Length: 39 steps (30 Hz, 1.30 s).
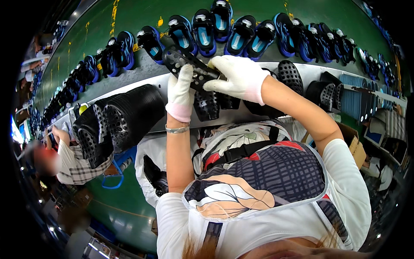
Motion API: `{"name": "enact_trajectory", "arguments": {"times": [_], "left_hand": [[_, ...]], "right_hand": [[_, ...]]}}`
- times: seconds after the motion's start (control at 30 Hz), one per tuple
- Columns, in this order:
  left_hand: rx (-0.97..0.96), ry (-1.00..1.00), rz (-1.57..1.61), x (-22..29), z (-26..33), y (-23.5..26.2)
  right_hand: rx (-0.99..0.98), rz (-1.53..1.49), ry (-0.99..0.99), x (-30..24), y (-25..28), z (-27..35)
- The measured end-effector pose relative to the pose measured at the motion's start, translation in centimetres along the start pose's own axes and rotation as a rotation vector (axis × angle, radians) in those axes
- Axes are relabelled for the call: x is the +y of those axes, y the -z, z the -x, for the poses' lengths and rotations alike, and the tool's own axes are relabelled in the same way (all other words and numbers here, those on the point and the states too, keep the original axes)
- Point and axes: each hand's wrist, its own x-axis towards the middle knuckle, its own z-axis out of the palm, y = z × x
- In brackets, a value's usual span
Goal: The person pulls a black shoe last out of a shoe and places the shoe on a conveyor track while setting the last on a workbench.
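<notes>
left grip [181, 93] + right grip [239, 77]: both white-gloved, clamped on black perforated rubber sole [189, 67] | below grips: more black soles (stacked) [125, 116] on grey table [155, 82]

A green conveyor belt [142, 13] is seen running across the top, marked with yellow patches and lined with a long curved row of blue and black shoes [241, 34]. Along its near edge a grey table [151, 84] is set, with a stack of black perforated soles [116, 118] at the left. A green floor [116, 203] is seen below. A person in a checked shirt [75, 166] is placed at the left. Cardboard boxes [355, 149] are found at the right, where stacked blue insoles [351, 97] are kept.
</notes>
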Motion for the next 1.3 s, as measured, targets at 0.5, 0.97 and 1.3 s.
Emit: {"name": "enact_trajectory", "arguments": {"times": [0.5, 0.97, 1.3], "left_hand": [[0.081, -0.03, -0.809, -2.2, -8.0, 9.2], [0.104, -0.191, -1.457, -6.1, -13.5, 9.7], [0.152, 0.277, -1.377, -6.2, -15.9, 11.0]], "right_hand": [[0.004, 0.081, -0.261, 3.4, -2.8, -13.0], [-0.093, 0.49, -0.331, 2.0, -4.3, -24.4], [-0.191, 0.514, -0.359, 3.4, -7.7, -28.9]]}}
